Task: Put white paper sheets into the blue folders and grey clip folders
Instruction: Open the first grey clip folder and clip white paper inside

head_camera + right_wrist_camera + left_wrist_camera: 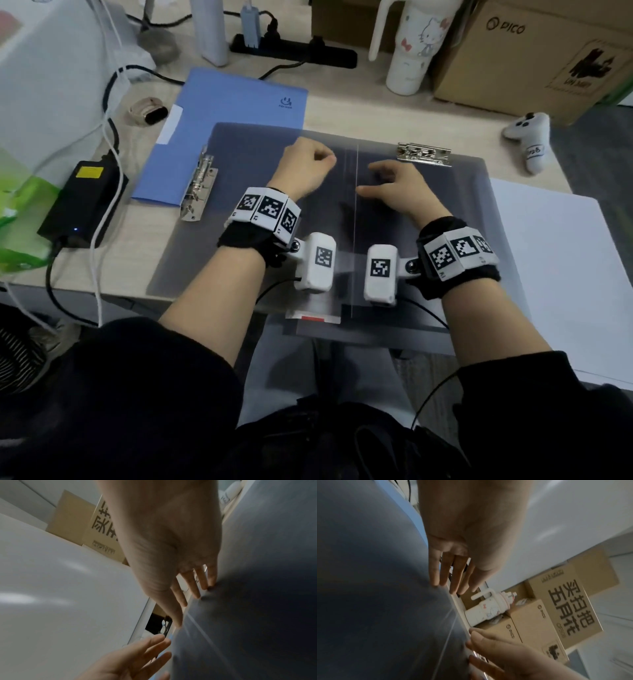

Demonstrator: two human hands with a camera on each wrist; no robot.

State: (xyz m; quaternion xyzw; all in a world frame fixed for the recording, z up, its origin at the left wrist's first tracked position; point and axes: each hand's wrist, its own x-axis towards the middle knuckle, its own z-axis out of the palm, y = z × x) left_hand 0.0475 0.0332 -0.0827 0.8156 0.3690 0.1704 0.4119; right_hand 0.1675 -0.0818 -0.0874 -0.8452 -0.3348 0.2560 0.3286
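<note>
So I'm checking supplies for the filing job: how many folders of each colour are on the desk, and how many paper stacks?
Blue folder: 1
Grey clip folder, lying open: 1
White paper stack: 1
Total: 3

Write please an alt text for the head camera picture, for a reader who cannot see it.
Two bare hands, the left hand and the right hand, rest on an open grey clip folder lying flat on a desk. A blue folder lies partly under its left side, and white paper sheets lie to its right.
</note>
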